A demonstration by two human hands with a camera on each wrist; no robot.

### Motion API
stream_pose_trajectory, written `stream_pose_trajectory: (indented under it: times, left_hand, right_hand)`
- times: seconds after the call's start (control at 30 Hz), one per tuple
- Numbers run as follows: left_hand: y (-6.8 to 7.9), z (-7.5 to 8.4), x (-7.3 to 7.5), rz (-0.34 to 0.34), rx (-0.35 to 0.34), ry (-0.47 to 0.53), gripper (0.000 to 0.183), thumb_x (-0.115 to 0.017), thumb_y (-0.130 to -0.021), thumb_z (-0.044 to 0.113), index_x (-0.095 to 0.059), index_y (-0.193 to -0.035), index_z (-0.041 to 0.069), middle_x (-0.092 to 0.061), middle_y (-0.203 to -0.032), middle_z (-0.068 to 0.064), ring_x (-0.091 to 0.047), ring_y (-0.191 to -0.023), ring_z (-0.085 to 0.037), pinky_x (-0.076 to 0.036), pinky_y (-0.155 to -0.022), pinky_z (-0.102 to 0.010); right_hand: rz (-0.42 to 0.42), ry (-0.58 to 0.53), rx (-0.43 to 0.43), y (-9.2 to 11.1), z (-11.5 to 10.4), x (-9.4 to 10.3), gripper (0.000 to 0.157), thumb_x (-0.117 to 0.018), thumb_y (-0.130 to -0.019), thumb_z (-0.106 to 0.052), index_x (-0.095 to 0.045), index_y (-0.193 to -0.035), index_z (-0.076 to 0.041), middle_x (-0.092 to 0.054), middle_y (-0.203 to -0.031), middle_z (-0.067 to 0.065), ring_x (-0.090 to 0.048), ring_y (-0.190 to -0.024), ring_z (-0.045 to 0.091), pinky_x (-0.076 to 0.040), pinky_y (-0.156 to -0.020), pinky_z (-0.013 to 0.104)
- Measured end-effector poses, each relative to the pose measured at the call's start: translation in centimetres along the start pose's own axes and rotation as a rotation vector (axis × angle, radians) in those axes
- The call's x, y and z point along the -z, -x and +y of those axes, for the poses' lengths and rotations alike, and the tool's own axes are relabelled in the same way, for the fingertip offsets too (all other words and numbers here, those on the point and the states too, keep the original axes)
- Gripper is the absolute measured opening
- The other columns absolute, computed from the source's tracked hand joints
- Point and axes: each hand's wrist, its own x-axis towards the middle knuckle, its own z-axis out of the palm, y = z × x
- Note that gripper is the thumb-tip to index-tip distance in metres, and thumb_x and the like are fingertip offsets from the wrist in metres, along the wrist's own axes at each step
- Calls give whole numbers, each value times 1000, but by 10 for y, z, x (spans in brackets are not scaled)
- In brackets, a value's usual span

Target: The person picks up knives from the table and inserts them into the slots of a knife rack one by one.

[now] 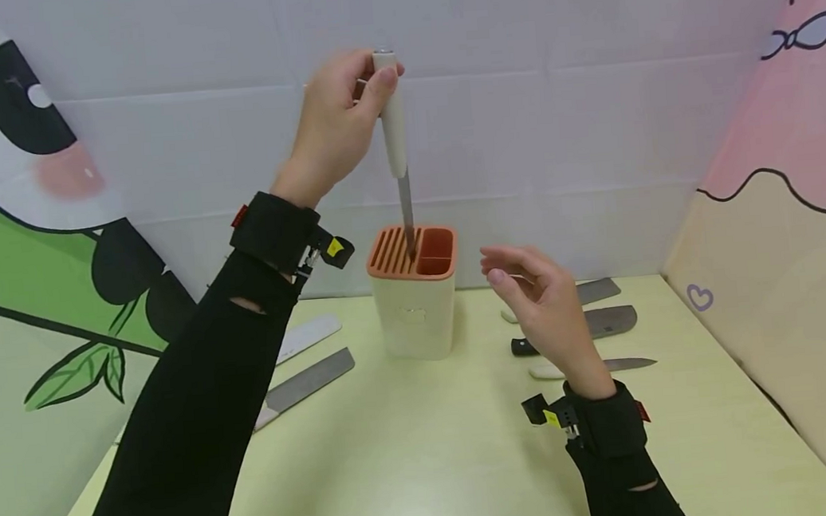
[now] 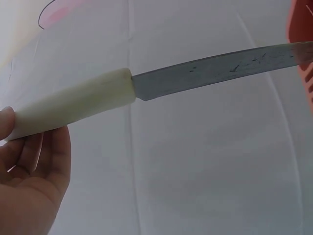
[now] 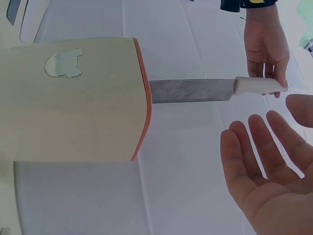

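Observation:
My left hand [image 1: 342,119] pinches the upper end of a knife's white handle [image 1: 393,135] between thumb and fingers. The knife stands nearly upright, and the lower part of its blade [image 2: 215,71] is hidden inside a slot of the knife block [image 1: 417,314]. This block is cream with an orange slotted top [image 1: 393,253]. To the right of the block, my right hand [image 1: 549,304] hovers with fingers loosely bent and nothing in it; in the right wrist view its palm [image 3: 274,196] faces up below the knife handle.
Left of the block lie two broad-bladed knives, one white [image 1: 309,336] and one grey [image 1: 311,379]. On the right are a black-handled cleaver [image 1: 610,321], a small pointed knife [image 1: 629,363] and another blade [image 1: 597,290]. A cloth-covered wall [image 1: 548,136] rises behind the block.

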Motion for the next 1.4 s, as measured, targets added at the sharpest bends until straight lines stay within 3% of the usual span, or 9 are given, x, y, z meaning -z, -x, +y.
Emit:
stream_pose_trajectory:
  times: [0.3,0.6,0.9,1.1,1.4]
  left_hand:
    - [11,-40,-24,-38,18,-41,34,-54,-113,28,-70,-132,5,-64,-119,-9,-60,-109,-17,-51,-93,-26]
    - [26,-72,-45,-21,20,-7,32,-56,-113,24,-68,-127,-2,-63,-116,-15,-66,-110,-26,-55,-97,-37]
    - [36,-90,-58,-11,36,-6,27,-58,-112,22,-68,-122,-1,-64,-112,-17,-70,-107,-29,-57,-96,-39]
    - [41,-100,-61,-1,63,-26,27,-59,-112,22,-67,-123,-1,-63,-114,-18,-69,-109,-30,-57,-98,-41]
    - [50,-116,-62,4,128,-49,30,-55,-113,24,-64,-126,-1,-62,-122,-19,-64,-116,-32,-54,-101,-42]
  right_hand:
    - [-8,30,0,0,3,0,32,-66,-104,1,-67,-135,5,-69,-125,20,-68,-114,13,-56,-99,22]
    - [-7,42,-11,0,6,1,31,-66,-104,-1,-68,-135,2,-70,-125,16,-69,-114,12,-56,-100,23]
    - [0,58,-22,0,9,3,31,-66,-104,-1,-68,-135,3,-70,-126,16,-68,-114,11,-56,-99,22]
    - [2,59,-22,-1,9,2,31,-66,-104,-1,-67,-135,6,-70,-126,17,-68,-113,10,-56,-99,21]
    - [2,53,-26,-1,9,1,30,-67,-104,-2,-70,-134,1,-70,-126,16,-69,-113,11,-57,-98,21]
